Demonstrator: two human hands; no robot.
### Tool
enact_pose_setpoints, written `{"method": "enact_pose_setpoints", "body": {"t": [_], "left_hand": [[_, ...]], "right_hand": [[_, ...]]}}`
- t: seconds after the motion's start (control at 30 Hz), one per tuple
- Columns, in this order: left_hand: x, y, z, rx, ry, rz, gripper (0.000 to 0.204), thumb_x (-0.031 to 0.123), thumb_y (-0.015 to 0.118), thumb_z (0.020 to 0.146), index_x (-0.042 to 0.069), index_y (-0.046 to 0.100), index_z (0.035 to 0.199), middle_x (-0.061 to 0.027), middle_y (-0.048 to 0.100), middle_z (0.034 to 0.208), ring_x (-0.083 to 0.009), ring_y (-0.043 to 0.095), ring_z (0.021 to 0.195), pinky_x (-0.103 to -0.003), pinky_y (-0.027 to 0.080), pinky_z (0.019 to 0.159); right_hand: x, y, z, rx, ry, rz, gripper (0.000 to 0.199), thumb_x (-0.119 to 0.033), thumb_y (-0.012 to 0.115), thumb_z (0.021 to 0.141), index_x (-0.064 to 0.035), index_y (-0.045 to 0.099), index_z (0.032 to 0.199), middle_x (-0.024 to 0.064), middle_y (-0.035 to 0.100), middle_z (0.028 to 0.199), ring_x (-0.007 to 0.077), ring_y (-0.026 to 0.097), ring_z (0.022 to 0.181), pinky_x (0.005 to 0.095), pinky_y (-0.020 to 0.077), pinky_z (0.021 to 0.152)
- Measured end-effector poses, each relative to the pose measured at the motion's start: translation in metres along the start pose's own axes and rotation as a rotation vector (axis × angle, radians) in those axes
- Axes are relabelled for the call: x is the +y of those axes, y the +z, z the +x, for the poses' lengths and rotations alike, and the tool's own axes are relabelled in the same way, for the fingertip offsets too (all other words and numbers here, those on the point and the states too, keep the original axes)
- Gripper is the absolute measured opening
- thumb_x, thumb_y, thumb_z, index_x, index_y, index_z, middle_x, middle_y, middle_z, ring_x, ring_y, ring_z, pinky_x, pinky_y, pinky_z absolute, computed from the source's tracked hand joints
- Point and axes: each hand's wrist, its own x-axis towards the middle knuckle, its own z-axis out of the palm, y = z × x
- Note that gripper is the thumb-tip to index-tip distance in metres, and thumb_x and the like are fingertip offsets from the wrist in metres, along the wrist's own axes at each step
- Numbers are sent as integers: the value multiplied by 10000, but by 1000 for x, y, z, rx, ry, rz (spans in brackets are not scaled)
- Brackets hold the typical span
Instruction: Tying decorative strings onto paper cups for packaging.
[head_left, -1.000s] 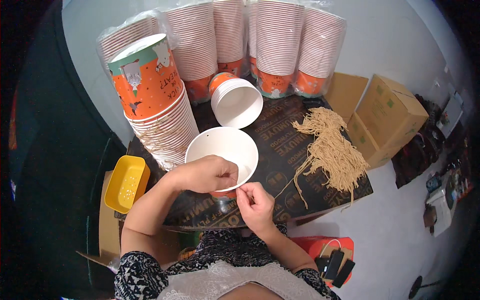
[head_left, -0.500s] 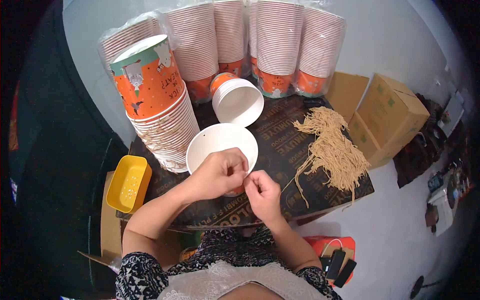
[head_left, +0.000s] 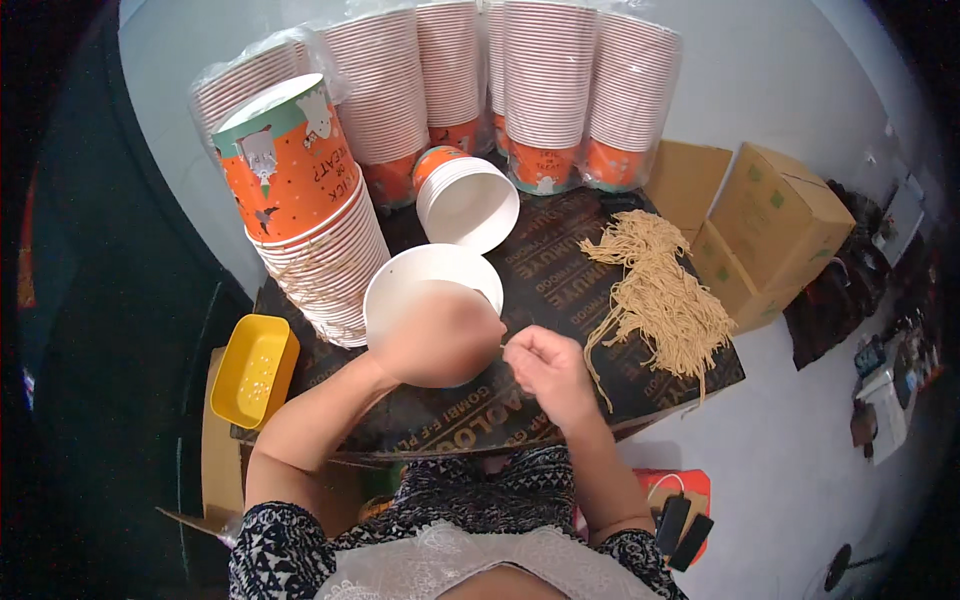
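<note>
My left hand point(head_left: 437, 338) grips a white-lined paper cup point(head_left: 420, 282) by its near rim, the cup's open mouth facing up toward me over a dark board point(head_left: 560, 300). Right beside it, my right hand point(head_left: 548, 368) has its fingers pinched together at the cup's rim; something thin seems to be held between them, too small to tell what. A heap of tan strings point(head_left: 660, 295) lies on the board to the right of my right hand.
A tall stack of orange printed cups point(head_left: 300, 200) leans at the left. Another cup point(head_left: 465, 200) lies on its side behind. Wrapped cup stacks point(head_left: 545, 90) line the back. A yellow tray point(head_left: 252, 368) sits at the left, cardboard boxes point(head_left: 775, 230) at the right.
The cup has shifted slightly right and toward me in my left hand. My right hand rose from below the cup to its rim, fingers pinched.
</note>
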Motion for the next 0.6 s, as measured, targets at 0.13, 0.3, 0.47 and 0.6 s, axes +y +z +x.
{"method": "enact_pose_setpoints", "body": {"t": [0.13, 0.3, 0.47, 0.6], "left_hand": [[-6, 0, 0, 11, 24, -26, 100, 51, 685, 870, -31, 660, 819, -37, 666, 771, -73, 587, 683, -236, 488, 615], [5, 3, 0, -32, 6, -119, 103, 57, 701, 840, -21, 653, 792, -26, 636, 695, -84, 587, 604, -259, 471, 540], [4, 2, 0, -19, -15, -25, 98, 62, 710, 848, -19, 657, 835, -23, 640, 732, -70, 569, 652, -249, 468, 579], [0, -2, 0, 17, 43, 87, 97, 70, 711, 865, -8, 655, 860, -11, 646, 774, -69, 569, 725, -254, 477, 639]], "right_hand": [[-24, -8, 2, 7, 77, 39, 92, -64, 618, 923, -14, 642, 851, -61, 549, 692, 6, 457, 599, 187, 350, 509], [-30, -3, 10, 13, -142, -109, 97, -53, 604, 937, 2, 634, 863, -61, 511, 661, -5, 409, 572, 175, 299, 500], [-29, 1, 20, -33, -229, -139, 77, -45, 597, 942, 9, 630, 897, -60, 537, 711, -2, 429, 637, 185, 337, 544], [-36, 0, 17, 40, -288, -222, 54, -6, 576, 922, -5, 628, 933, -10, 539, 699, 41, 463, 630, 222, 375, 549]]}}
